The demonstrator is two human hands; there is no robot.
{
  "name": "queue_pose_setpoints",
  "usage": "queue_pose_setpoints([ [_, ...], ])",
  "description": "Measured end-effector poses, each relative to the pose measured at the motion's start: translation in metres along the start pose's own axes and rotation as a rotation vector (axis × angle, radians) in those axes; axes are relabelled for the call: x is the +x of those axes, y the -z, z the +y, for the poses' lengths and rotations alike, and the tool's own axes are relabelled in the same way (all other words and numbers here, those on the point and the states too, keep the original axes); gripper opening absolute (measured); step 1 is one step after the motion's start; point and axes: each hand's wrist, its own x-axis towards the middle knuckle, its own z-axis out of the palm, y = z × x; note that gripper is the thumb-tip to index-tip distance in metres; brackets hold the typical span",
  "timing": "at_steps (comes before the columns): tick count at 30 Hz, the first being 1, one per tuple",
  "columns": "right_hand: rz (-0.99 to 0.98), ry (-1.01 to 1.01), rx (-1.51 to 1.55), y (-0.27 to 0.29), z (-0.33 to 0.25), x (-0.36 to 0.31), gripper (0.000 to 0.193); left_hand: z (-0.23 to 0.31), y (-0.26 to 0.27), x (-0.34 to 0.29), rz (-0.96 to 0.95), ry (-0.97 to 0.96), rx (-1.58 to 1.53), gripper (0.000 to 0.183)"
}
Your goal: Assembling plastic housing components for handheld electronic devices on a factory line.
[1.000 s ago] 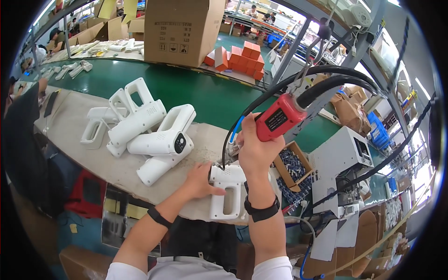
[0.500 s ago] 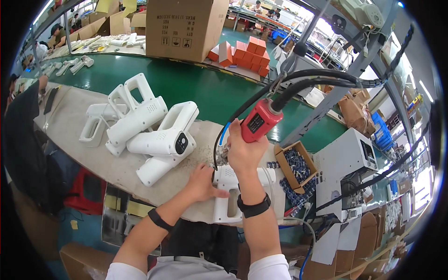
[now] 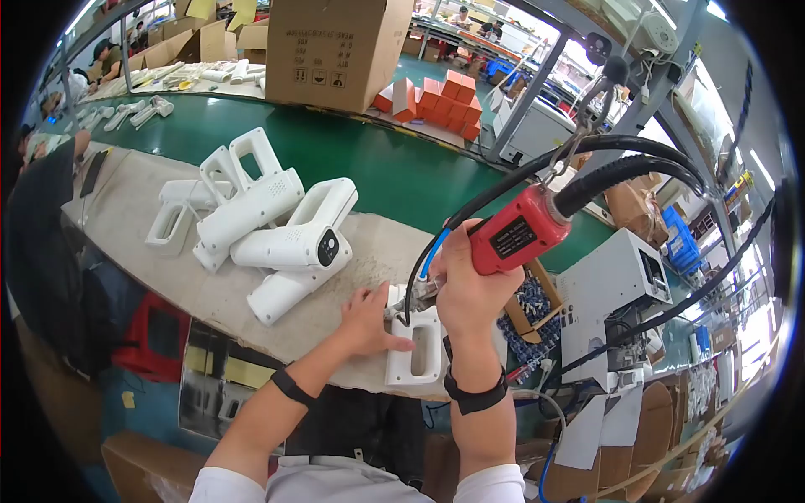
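Note:
In my right hand (image 3: 476,289) is a red corded power screwdriver (image 3: 518,233), its fingers wrapped round the body. The tool is tilted, its bit end pointing down and left at a white plastic handheld device (image 3: 401,367). This device lies on the bench with its looped handle toward me. My left hand (image 3: 367,323) steadies it from the left, thumb stretched across the handle and fingers along the far part. My right hand and the tool's front end hide much of the device's body. Whether the bit touches a screw cannot be made out.
Several similar white devices (image 3: 293,239) are heaped on the bench to the left. Right of my right hand, a cardboard box (image 3: 549,289) holds small dark screws or parts, with more spilled beside it. Black cables (image 3: 620,151) hang above. A green conveyor (image 3: 369,159) runs behind.
My right hand and the power screwdriver have moved right, and the tool leans over more. My left hand has shifted slightly on the white device.

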Motion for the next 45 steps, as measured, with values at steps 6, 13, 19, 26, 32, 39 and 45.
queue_pose_setpoints([
  [6, -0.029, -0.004, -0.209, -0.001, 0.046, -0.017, 0.014, -0.019, -0.017, 0.008, 0.053, -0.076, -0.104, 0.13],
  [13, -0.123, 0.004, -0.155, -0.001, 0.045, -0.023, 0.013, -0.026, -0.027, 0.015, 0.105, -0.199, -0.01, 0.117],
  [19, 0.019, 0.001, 0.027, 0.006, -0.013, -0.008, 0.011, -0.007, -0.013, 0.004, 0.049, -0.031, 0.016, 0.131],
  [26, 0.024, 0.082, 0.027, 0.016, -0.031, -0.001, 0.011, -0.01, -0.017, 0.009, 0.033, -0.006, 0.011, 0.133],
  [32, 0.054, 0.046, 0.056, 0.018, -0.038, 0.003, 0.011, -0.011, -0.017, 0.012, 0.03, -0.023, 0.025, 0.133],
  [39, 0.043, -0.034, -0.01, 0.021, 0.002, -0.004, 0.012, -0.014, -0.017, 0.012, 0.018, -0.008, 0.029, 0.135],
  [45, 0.047, -0.05, -0.136, 0.017, 0.04, -0.02, 0.017, -0.006, -0.013, 0.003, 0.038, -0.029, 0.021, 0.133],
])
